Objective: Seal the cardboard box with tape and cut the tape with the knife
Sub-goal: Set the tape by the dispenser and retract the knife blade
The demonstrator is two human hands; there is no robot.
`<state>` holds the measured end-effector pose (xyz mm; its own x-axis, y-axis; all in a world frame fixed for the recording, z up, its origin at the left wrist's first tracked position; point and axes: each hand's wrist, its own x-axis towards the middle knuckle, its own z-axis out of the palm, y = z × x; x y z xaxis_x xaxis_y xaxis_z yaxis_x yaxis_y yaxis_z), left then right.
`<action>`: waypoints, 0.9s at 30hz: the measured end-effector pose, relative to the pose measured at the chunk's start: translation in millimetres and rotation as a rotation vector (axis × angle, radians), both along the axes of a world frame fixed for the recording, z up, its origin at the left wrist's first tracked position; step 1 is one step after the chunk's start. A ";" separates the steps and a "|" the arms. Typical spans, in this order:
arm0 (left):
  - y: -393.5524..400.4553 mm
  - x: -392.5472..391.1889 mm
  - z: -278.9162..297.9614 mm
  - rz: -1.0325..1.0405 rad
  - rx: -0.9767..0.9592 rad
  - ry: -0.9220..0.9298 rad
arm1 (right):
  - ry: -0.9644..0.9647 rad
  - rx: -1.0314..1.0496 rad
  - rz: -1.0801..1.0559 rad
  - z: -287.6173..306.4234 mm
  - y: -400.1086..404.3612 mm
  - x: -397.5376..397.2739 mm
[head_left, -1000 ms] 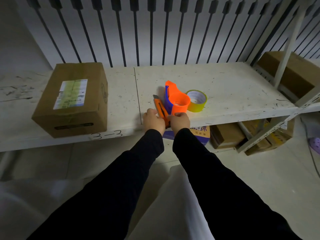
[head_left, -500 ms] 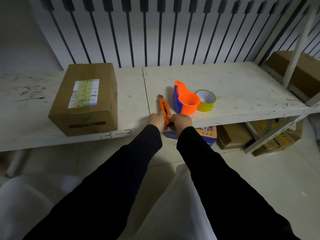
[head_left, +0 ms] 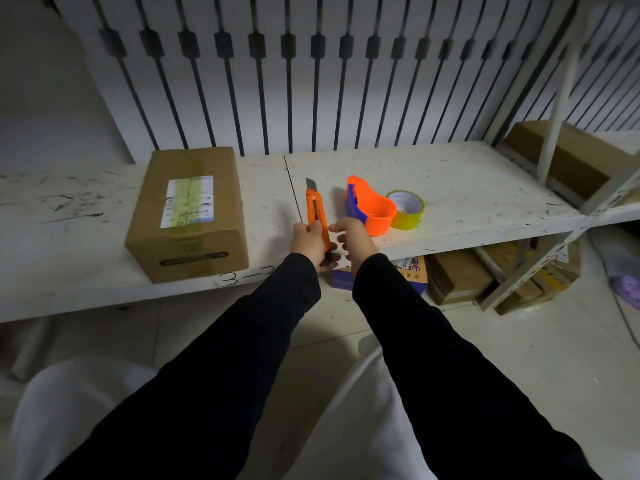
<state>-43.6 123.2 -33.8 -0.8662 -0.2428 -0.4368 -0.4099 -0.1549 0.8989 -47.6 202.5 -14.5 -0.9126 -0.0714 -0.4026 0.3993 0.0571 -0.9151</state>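
The person's left hand [head_left: 309, 241] is closed around the lower part of an orange utility knife [head_left: 316, 211], which points away from the body with a short length of blade showing at its far tip. The butt end of the knife is hidden between palm and fingers. The right hand [head_left: 349, 237] sits just beside the knife handle with its fingers curled; they seem to touch or pinch the handle's edge, but whether this hand truly grips anything cannot be told from this angle. Both black sleeves [head_left: 429, 358] run down to the bottom edge of the view, where they are cut off.

The cardboard box [head_left: 188, 213] stands on the white, scuffed shelf [head_left: 467, 188] to the left of the hands, apart from them. A strip of yellowish tape runs across its top and over a printed label [head_left: 188, 201], whose text is too small to read. On the right, an orange and blue tape dispenser [head_left: 369, 209] stands near the right hand, and a roll of yellow tape [head_left: 406, 209] lies touching or just behind it, partly hidden by the dispenser's round body.

Handwriting on the shelf's front edge reads "3-3", its last digit covered by the left sleeve. Below the shelf, several more cartons [head_left: 457, 277] are stacked on the floor, dim and partly hidden by the shelf frame.
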 end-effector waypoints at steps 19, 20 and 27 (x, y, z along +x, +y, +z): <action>-21.0 22.1 7.9 -0.092 -0.094 0.113 | 0.106 -0.179 -0.021 -3.6 -26.7 8.9; -20.1 21.3 9.2 -0.102 -0.086 0.110 | 0.091 -0.200 -0.019 -2.5 -26.4 9.8; -7.6 20.3 22.8 -0.042 0.076 0.069 | 0.146 -0.145 -0.003 1.0 -30.2 12.2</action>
<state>-23.3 115.6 -11.1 -0.9036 -0.1745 -0.3912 -0.3545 -0.2079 0.9116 -35.4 172.2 -13.5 -0.9608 -0.1158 -0.2518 0.2618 -0.0803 -0.9618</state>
